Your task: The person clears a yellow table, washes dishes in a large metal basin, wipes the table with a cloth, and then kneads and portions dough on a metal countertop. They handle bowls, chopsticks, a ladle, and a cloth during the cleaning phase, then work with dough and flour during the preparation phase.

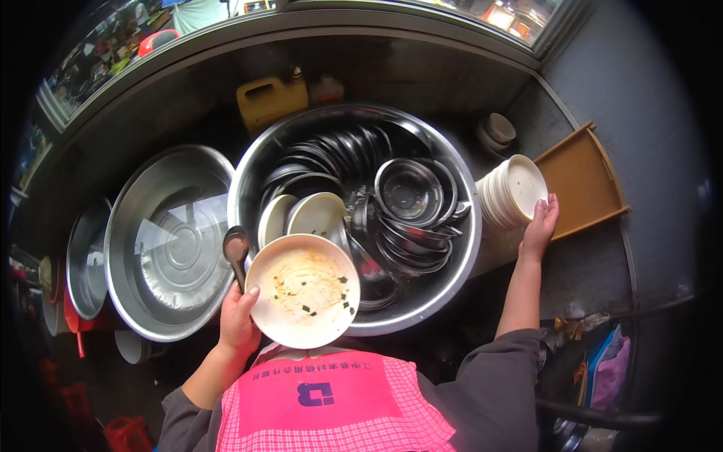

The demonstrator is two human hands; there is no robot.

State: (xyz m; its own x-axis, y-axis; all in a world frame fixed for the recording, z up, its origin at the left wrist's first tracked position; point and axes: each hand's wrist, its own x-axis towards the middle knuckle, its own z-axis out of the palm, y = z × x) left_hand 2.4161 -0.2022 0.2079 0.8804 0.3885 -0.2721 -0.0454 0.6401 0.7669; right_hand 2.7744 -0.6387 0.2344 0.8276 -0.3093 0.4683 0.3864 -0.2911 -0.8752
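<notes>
My left hand (238, 316) grips the rim of a white shallow bowl (308, 282), its thumb on the upper side. Brownish residue and dark green scraps lie in that bowl. From the same hand rises a dark spoon (236, 251), its handle end hidden by the hand. My right hand (539, 226) touches the rim of the front bowl in a leaning stack of white bowls (508, 189); whether its fingers close on the rim cannot be told. Before me, a large steel basin (418, 316) contains metal bowls (409, 192), dark stacked dishes (333, 150) and white dishes (319, 212).
Left of the basin stands a wide metal basin (183, 243) with water, beside a smaller one (89, 265). Behind are a yellow jug (272, 101) and small bowls (500, 129). A brown tray (584, 183) leans at the right wall, beyond the stack. A window frame (339, 21) runs above.
</notes>
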